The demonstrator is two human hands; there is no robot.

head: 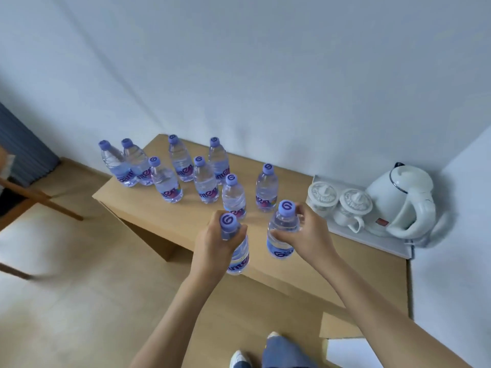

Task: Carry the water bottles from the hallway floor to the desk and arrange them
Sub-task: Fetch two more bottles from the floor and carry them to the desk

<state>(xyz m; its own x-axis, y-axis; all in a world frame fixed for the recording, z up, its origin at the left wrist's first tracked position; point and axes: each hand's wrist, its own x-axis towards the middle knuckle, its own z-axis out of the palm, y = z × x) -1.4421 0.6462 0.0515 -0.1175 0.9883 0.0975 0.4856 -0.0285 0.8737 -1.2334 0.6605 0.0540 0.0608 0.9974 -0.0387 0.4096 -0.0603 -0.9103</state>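
Several clear water bottles with purple caps stand on the light wooden desk (170, 229), among them one at the far left (114, 166) and one near the middle (266, 189). My left hand (215, 243) grips the neck of a bottle (239, 257) at the desk's front edge. My right hand (308, 235) grips another bottle (283, 235) just to its right. Both held bottles are upright, at or just above the desk top.
A white tray (372, 240) at the desk's right holds two lidded white cups (322, 197) and a white kettle (403, 197). A wooden chair (39, 200) stands to the left. White walls close in behind and to the right. My feet (268, 354) show below.
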